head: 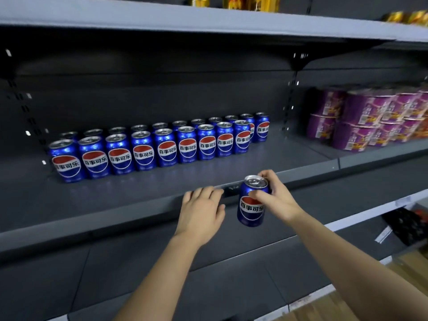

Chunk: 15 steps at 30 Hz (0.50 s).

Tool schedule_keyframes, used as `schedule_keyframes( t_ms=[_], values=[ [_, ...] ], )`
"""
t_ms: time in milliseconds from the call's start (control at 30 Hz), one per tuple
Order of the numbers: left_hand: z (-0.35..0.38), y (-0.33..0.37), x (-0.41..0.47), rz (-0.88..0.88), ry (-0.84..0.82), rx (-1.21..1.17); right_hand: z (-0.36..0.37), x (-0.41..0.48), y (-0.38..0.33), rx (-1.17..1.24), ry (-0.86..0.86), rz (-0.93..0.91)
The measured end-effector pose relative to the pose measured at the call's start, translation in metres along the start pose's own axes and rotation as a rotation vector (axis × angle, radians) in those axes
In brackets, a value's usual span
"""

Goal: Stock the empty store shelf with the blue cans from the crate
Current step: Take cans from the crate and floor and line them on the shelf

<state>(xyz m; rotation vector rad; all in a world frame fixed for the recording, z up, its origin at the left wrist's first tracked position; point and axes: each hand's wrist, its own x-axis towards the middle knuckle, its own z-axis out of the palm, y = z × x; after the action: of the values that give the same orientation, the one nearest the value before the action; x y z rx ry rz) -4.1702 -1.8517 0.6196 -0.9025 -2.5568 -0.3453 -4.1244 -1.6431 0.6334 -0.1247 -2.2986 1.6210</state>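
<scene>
Two rows of several blue cans (166, 149) with red, white and blue labels stand on the dark grey shelf (115, 200), running from the left toward the middle right. My right hand (275, 198) holds one more blue can (251, 205) upright by its top, just in front of the shelf's front edge. My left hand (201, 209) is beside it to the left, fingers spread and resting on the shelf's front lip, holding nothing. The crate is out of view.
Purple noodle cups (370, 119) are stacked on the same shelf level to the right. Gold cans (250, 3) stand on the shelf above. A lower grey shelf (208, 286) lies beneath my arms. Wooden floor (405, 269) shows at the lower right.
</scene>
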Motion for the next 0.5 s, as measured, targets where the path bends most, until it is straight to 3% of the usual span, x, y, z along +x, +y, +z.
schedule_keyframes(
  t_ms=[500],
  values=[
    [0.046,0.055,0.141,-0.123,0.03,0.056,-0.12,0.153,0.004,0.11,-0.001,-0.097]
  ],
)
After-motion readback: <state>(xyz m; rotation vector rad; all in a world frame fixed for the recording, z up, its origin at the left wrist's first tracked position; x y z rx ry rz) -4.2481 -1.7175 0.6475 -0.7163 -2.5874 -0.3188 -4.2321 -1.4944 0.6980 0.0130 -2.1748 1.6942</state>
